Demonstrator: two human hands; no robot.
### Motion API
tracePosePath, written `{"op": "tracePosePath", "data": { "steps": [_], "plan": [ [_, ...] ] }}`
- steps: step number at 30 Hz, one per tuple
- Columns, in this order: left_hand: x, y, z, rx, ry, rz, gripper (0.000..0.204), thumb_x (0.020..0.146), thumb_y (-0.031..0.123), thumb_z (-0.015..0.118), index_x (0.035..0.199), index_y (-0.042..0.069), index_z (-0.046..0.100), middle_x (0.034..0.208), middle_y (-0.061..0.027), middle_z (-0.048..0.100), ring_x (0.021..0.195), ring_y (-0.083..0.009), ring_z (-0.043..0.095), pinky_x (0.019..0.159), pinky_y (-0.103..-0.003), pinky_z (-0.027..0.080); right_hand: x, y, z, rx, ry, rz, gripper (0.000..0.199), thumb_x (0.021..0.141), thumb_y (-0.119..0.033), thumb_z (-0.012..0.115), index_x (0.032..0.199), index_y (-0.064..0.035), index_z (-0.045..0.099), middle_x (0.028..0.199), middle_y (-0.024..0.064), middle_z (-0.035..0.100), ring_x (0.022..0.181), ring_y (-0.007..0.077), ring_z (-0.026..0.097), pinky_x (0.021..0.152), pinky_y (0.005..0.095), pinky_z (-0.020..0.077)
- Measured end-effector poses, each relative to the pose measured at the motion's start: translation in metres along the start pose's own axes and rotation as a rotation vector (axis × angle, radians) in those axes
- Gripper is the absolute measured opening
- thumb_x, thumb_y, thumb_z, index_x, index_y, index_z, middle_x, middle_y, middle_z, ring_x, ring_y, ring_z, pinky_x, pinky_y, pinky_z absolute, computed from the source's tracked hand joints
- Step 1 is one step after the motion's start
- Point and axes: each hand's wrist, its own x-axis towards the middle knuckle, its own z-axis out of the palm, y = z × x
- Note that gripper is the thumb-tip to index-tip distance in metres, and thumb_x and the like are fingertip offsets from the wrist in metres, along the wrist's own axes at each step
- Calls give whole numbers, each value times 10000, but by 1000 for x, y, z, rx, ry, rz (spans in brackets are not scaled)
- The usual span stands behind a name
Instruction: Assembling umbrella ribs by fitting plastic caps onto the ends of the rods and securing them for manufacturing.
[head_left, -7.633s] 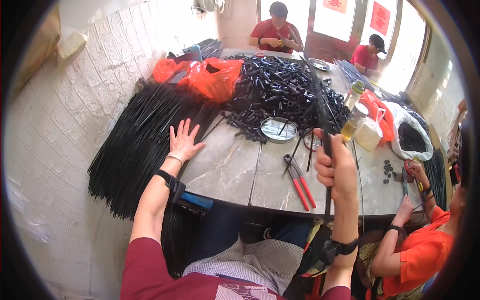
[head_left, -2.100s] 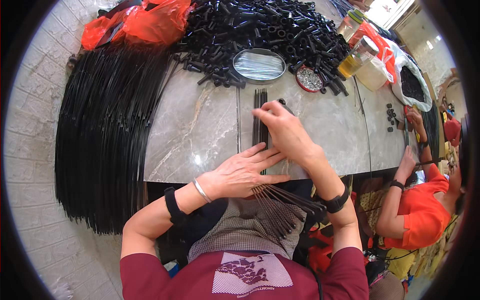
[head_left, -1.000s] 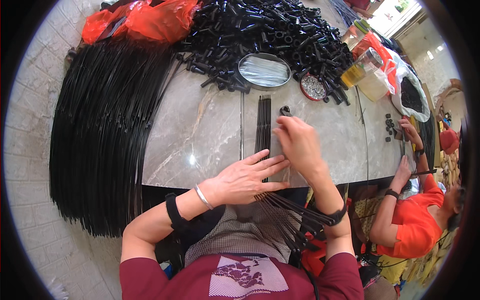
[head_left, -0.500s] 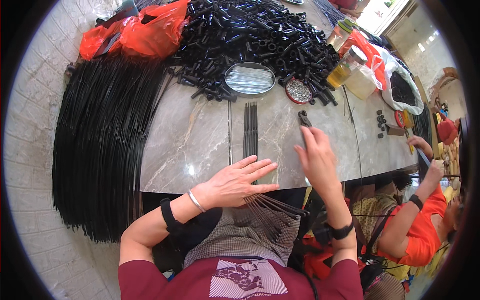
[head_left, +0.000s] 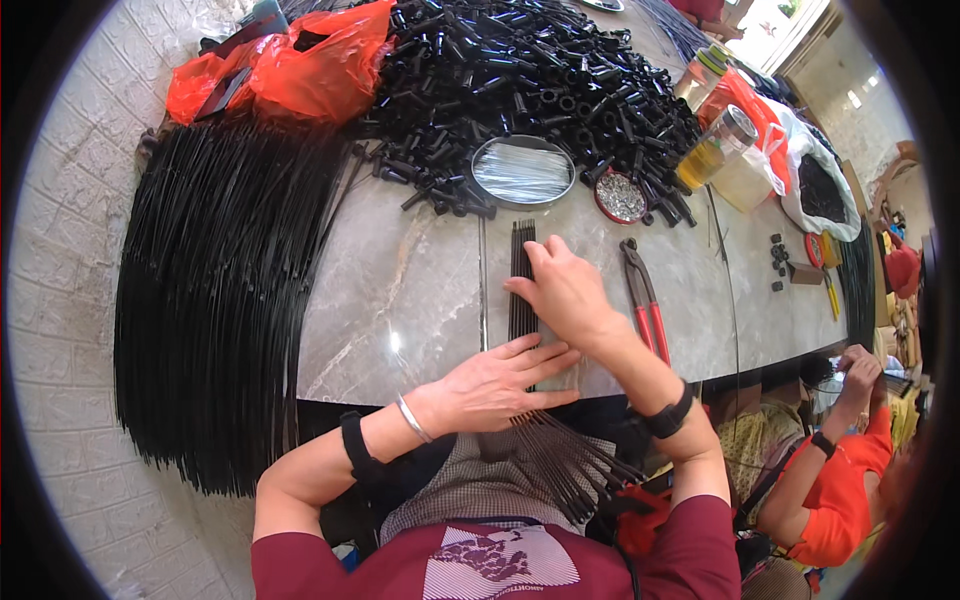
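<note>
A flat row of thin black rods (head_left: 523, 237) lies on the grey marbled table (head_left: 390, 290). My left hand (head_left: 490, 385) rests flat across it near the table edge, fingers spread. Below that hand the rods' lower ends fan out over my lap. My right hand (head_left: 570, 295) is over the upper part of the row, thumb and forefinger apart at the rods; its other fingers are partly hidden. Red-handled pliers (head_left: 645, 300) lie on the table just right of my right hand, untouched.
A thick mass of black rods (head_left: 220, 300) hangs over the left table edge. Beyond are piled black tubular parts (head_left: 520, 70), a tin of silvery wires (head_left: 523, 170) and a red-rimmed dish (head_left: 620, 197) of small metal bits. A co-worker's hands (head_left: 858, 370) are at right.
My right hand has left the pliers on the table and moved left onto the rods. My left hand stays flat on the rods. The whole view has shifted slightly.
</note>
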Motion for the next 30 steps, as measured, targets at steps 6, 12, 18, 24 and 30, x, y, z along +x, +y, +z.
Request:
{"op": "tracePosePath", "data": {
  "steps": [6, 12, 18, 24, 30],
  "plan": [
    [1, 0, 4, -5, 16, 9, 582, 836, 240, 625, 1396, 237, 463, 1533, -135, 341, 1407, -274, 350, 1161, -434, 274, 71, 42, -19, 113, 251, -174, 176, 861, -200, 652, 916, -40, 697, 995, 114, 648, 929, 310, 636, 760, 440, 518],
    [0, 1, 0, -14, -21, -5, 628, 816, 200, 613, 1416, 236, 429, 1547, -131, 317, 1422, -272, 327, 1180, -435, 248, 108, 40, -3, -144, 215, -256, 121, 858, -143, 627, 909, -56, 696, 915, 77, 619, 954, 262, 603, 794, 398, 518],
    [0, 0, -1, -38, -20, -9, 646, 788, 168, 611, 1408, 217, 434, 1554, -126, 305, 1426, -270, 322, 1187, -437, 239, 111, 41, -3, -108, 261, -199, 120, 849, -137, 631, 884, -46, 700, 913, 94, 621, 959, 286, 599, 790, 395, 513],
    [4, 2, -5, -35, -26, -6, 623, 792, 179, 618, 1392, 215, 457, 1545, -123, 323, 1418, -271, 335, 1174, -435, 262, 100, 48, -30, 211, 266, -175, 144, 841, -99, 659, 951, -16, 698, 880, 122, 646, 812, 265, 641, 724, 342, 503],
    [0, 2, -1, -28, -30, -31, 626, 787, 185, 628, 1390, 229, 466, 1536, -110, 344, 1411, -263, 346, 1166, -430, 277, 58, 59, -46, 265, 217, -256, 124, 863, -92, 602, 913, -6, 676, 889, 163, 645, 859, 338, 630, 781, 413, 497]
  ]
}}
